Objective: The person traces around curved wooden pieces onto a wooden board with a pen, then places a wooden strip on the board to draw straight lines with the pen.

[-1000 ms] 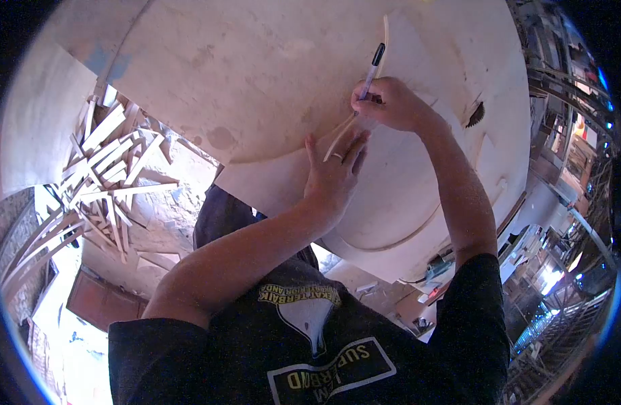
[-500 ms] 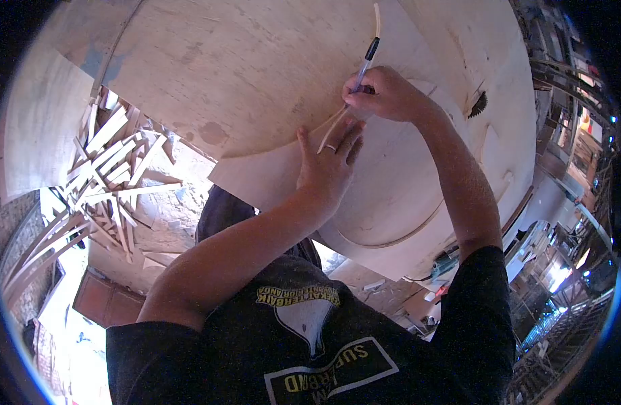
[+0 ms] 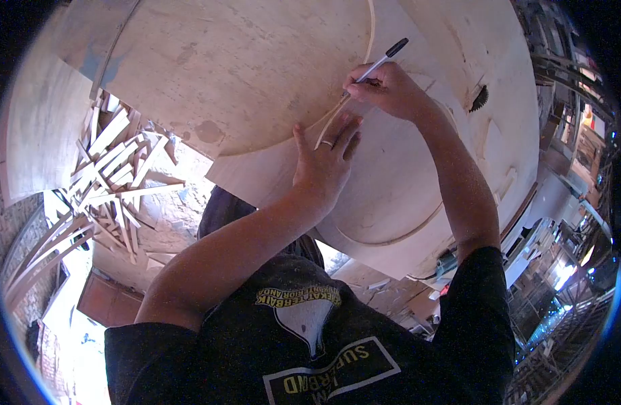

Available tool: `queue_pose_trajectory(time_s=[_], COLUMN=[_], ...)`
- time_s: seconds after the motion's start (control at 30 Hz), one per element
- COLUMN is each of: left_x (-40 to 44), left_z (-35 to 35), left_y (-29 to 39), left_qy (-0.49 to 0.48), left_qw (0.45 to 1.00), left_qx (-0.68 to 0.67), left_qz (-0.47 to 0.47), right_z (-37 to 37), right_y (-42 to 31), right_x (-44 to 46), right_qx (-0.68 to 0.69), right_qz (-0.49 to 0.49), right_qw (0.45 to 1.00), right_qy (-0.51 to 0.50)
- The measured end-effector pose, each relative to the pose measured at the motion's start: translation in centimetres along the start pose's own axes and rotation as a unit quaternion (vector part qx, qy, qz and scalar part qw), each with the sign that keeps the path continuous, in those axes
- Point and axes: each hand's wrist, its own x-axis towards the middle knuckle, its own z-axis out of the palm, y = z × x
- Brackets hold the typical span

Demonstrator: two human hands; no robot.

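Observation:
My right hand (image 3: pixel 385 89) is closed around a pen (image 3: pixel 383 59) with a black cap on its raised end. The pen leans to the upper right, its tip hidden by the fingers at a thin, pale curved strip (image 3: pixel 372 30). My left hand (image 3: pixel 326 160), with a ring on one finger, lies flat with its fingers spread over the strip's near end. Below the hands is a pale plywood sheet (image 3: pixel 256 177). Beside the strip lies a larger board (image 3: pixel 256 74) with a curved edge.
A round toothed saw blade (image 3: pixel 479 98) stands out of the surface at right. A curved wooden piece (image 3: pixel 391 241) lies on the sheet. Many wood offcuts (image 3: pixel 115 162) are heaped at left. A green power tool (image 3: pixel 447 262) is at lower right.
The pen has tipped over to the right in my right hand, and its capped end now points to the upper right. My left hand has shifted very slightly left.

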Motion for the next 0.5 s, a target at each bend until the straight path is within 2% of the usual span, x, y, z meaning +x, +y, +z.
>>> queue_pose_trajectory(time_s=[0.1, 0.17, 0.27, 0.37, 0.47, 0.5], left_x=[-0.2, 0.4, -0.1, -0.1, -0.2, -0.2], left_z=[1.9, 3.7, -0.4, 2.7, 3.3, 3.2], left_y=[0.1, -0.2, -0.2, -0.8, -1.7, -1.6], left_qy=[0.043, 0.098, -0.061, 0.027, 0.044, 0.031], left_qw=[0.999, 0.995, 0.998, 0.998, 0.997, 0.996], left_qx=[-0.022, -0.025, 0.018, 0.046, 0.003, 0.046], left_qz=[-0.003, -0.002, -0.004, 0.03, 0.065, 0.064], right_z=[0.2, 0.8, 0.3, 1.2, 4.7, 6.2], right_y=[0.2, 1.3, 0.6, 1.1, 2.1, 2.4], right_x=[-0.8, -1.4, -3.7, -8.2, -13.8, -15.6], right_qx=[0.016, 0.062, 0.066, 0.127, 0.212, 0.234], right_qz=[-0.031, -0.026, -0.002, 0.058, 0.109, 0.12], right_qw=[0.999, 0.992, 0.974, 0.938, 0.884, 0.864], right_qy=[0.037, 0.105, 0.219, 0.317, 0.402, 0.428])
